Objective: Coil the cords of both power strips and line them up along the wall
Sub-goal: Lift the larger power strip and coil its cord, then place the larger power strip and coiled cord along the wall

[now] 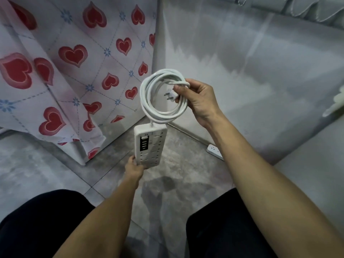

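A white power strip (151, 144) with a black switch panel hangs in the air over the floor. My left hand (134, 167) grips its lower end. Its white cord (149, 95) is wound into a round coil above the strip. My right hand (198, 98) holds the coil at its right side, with the two-pin plug (170, 95) under my thumb, pointing into the ring. A second white power strip (214, 150) lies on the floor against the wall, partly hidden behind my right forearm.
A cloth with red hearts (70, 75) drapes over furniture on the left, down to the floor. The grey wall (232, 67) runs along the right of the corner. My knees in dark trousers (42, 224) fill the bottom. The tiled floor (176, 179) lies below.
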{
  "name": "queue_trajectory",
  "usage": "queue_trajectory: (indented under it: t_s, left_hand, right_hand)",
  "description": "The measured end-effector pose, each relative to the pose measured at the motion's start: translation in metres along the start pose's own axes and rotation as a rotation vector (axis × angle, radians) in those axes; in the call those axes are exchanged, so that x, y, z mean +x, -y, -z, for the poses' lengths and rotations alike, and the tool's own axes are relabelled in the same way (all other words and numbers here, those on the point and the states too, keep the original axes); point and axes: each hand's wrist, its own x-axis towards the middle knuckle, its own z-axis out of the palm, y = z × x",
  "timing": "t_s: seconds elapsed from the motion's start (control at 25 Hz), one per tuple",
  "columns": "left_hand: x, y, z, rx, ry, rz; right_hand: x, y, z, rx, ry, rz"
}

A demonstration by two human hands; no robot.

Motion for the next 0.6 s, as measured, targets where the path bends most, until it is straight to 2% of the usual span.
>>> queue_trajectory:
  t_s: [0.12, 0.24, 0.36, 0.6]
  left_hand:
    - [0.000, 0.002, -0.005, -0.017, 0.123, -0.009]
    - [-0.004, 0.004, -0.005, -0.117, 0.208, 0.013]
    - [0.005, 0.005, 0.000, -0.243, 0.243, 0.060]
    - [0.036, -0.006, 0.008, -0.497, 0.205, 0.153]
  right_hand:
    - [0.001, 0.007, 0.007, 0.026, -0.037, 0.015]
    - [0.004, 0.004, 0.031, 0.054, -0.144, 0.009]
    - [0.008, -0.009, 0.063, 0.040, -0.295, -0.009]
    - [0.020, -0.059, 0.118, 0.006, -0.611, -0.122]
